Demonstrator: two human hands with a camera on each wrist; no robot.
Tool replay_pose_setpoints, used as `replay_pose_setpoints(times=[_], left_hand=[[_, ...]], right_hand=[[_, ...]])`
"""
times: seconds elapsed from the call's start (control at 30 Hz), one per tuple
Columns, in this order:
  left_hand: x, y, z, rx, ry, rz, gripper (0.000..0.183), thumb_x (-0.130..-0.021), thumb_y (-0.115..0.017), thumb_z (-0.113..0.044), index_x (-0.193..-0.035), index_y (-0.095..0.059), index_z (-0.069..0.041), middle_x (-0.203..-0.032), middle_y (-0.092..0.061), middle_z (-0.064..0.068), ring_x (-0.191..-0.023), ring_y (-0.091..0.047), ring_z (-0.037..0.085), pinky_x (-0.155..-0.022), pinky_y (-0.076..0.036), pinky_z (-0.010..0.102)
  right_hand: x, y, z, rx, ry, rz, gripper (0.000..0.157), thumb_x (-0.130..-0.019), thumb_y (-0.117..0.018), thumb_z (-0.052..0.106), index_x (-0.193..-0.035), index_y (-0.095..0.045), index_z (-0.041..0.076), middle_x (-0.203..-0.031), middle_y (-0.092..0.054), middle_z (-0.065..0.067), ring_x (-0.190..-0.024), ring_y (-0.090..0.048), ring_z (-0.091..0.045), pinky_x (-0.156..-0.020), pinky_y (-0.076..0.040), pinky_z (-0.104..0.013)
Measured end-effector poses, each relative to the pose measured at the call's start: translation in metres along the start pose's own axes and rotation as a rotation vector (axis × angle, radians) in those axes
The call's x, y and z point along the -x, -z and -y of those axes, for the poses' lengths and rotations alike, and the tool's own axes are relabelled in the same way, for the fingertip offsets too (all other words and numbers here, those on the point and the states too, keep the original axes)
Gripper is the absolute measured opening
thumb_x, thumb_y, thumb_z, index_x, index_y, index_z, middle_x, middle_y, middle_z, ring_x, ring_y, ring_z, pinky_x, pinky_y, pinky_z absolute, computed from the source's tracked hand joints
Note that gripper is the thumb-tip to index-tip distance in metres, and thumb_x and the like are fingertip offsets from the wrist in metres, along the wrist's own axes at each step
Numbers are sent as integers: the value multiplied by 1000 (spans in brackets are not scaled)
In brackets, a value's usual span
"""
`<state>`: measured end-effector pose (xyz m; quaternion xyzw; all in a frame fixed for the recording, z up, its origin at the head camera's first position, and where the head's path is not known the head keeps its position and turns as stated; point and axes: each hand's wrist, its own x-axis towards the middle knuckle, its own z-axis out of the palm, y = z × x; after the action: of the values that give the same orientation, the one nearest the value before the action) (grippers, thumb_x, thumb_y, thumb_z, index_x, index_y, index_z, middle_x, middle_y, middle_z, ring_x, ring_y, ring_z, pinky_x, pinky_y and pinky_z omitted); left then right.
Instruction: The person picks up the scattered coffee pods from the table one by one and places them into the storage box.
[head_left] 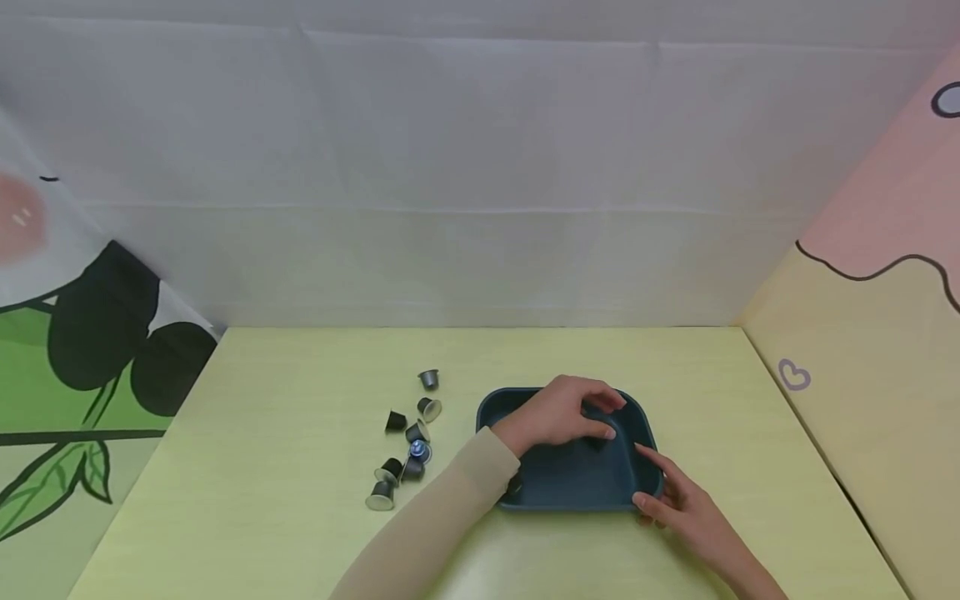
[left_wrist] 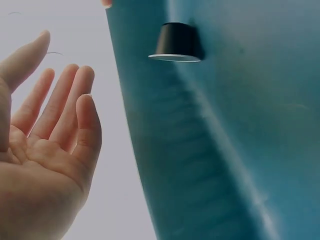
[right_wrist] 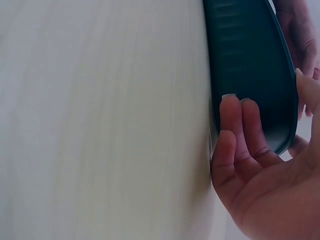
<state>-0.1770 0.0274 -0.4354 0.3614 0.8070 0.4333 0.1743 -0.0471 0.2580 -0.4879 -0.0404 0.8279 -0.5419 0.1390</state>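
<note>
A dark teal tray [head_left: 577,487] lies on the table. Over its inside hovers my left hand [head_left: 562,410], its fingers loosely bent and nothing between them, as the left wrist view also shows. In that view a black coffee capsule [left_wrist: 176,41] sits within the tray, apart from the hand. Another dark capsule [head_left: 514,483] shows partly behind the left sleeve, near the tray's left wall. My right hand [head_left: 686,508] grips the tray's near right corner. Its thumb is at the rim and its fingers [right_wrist: 231,115] lie against the outer wall.
Left of the tray several coffee capsules are scattered on the table, among them a grey capsule [head_left: 429,380] at the back, a blue one [head_left: 419,451] and a dark one [head_left: 381,496] in front. A pale cloth wall [head_left: 480,267] closes the back; printed panels stand at both sides.
</note>
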Motion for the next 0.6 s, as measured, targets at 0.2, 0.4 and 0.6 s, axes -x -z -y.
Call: replay_pose_setpoints(times=[0.2,0.4,0.6], left_hand=[[4,8,-8,13,-42,-19,42,-90,-77,-25,-129,-66,-14,-122,-68,-2,-109,-61,1,-91,-50,22],[17,21,-15,55,-45,-70,40,-92,-75,-27,-128,-66,-15,-123,-67,-1,-111,-61,5,-92,-48,22],[33,35,-14,107,-40,-140,36,-91,-76,-24,-125,-67,-18,-122,-68,0,-113,-62,14,-89,-50,26]], right_hand=[[0,-1,1,12,-26,-29,64,-97,-67,20,-153,-36,15,-78,-65,-11,-71,-64,-24,-65,-51,-30],[0,-3,0,20,-11,-46,64,-96,-69,20,-152,-37,17,-78,-64,-10,-69,-62,-24,-64,-50,-29],[-1,-3,-2,13,-21,-47,65,-96,-69,20,-152,-37,17,-78,-64,-10,-69,-62,-24,-64,-50,-29]])
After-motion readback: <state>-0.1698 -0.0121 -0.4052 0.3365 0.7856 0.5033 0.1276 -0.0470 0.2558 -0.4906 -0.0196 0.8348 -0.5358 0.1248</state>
